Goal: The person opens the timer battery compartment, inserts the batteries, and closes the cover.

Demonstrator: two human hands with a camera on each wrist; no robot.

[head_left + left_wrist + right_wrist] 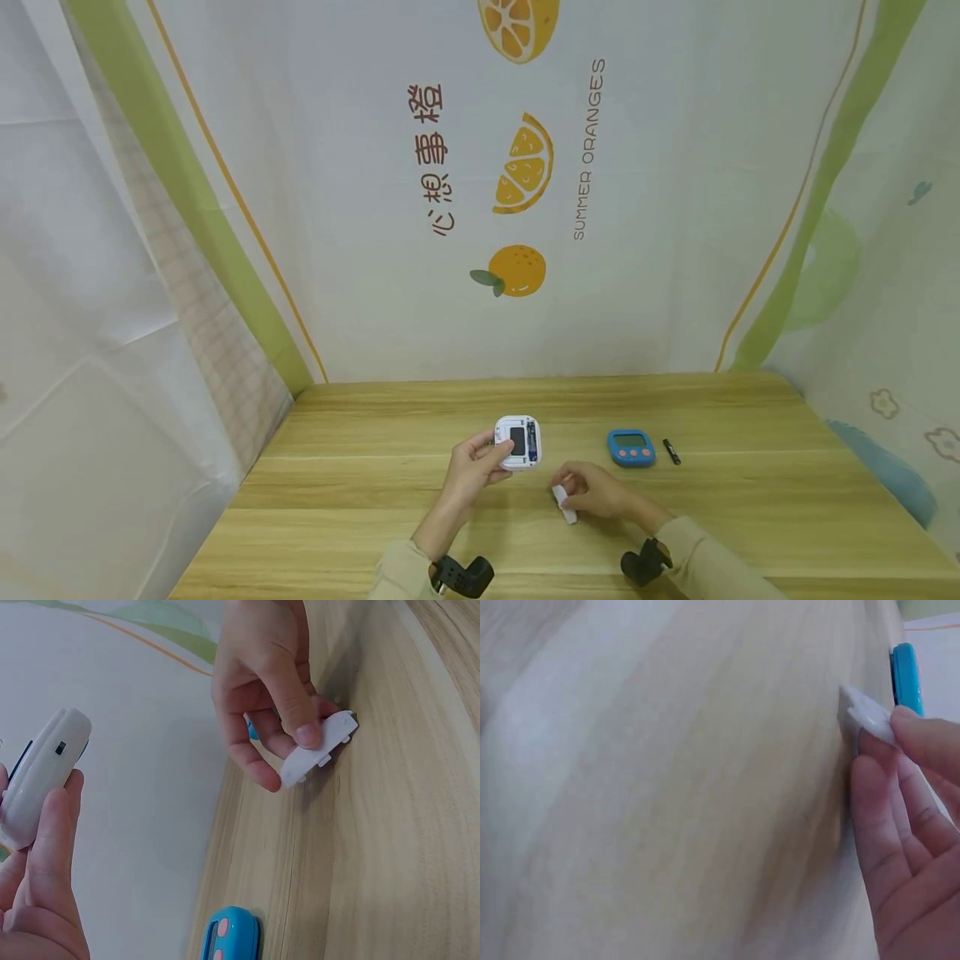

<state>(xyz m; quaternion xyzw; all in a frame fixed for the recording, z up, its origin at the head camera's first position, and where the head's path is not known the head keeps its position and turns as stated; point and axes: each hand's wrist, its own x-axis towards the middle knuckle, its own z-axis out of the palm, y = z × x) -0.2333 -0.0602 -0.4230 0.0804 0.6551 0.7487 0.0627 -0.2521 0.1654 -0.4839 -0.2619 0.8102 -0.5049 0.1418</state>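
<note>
A white device [504, 433] is gripped in the left hand [471, 468], held up with its back, an uncovered battery slot and a dark battery [532, 442] facing the head view. In the left wrist view the left hand [46, 892] holds the white device [46, 772] edge-on. To its right, the right hand [596, 492] pinches a small white cover [564, 505] between thumb and fingers, low over the wooden table. Small tabs show along one edge of the cover [319, 750] in the left wrist view. The right hand [915, 847] also shows in the right wrist view.
A blue device [632, 448] with a screen and pink buttons lies on the wooden table [360, 467], right of the hands. Beside it lies a black battery [671, 452]. Behind the table hangs a white curtain [360, 250] with orange prints.
</note>
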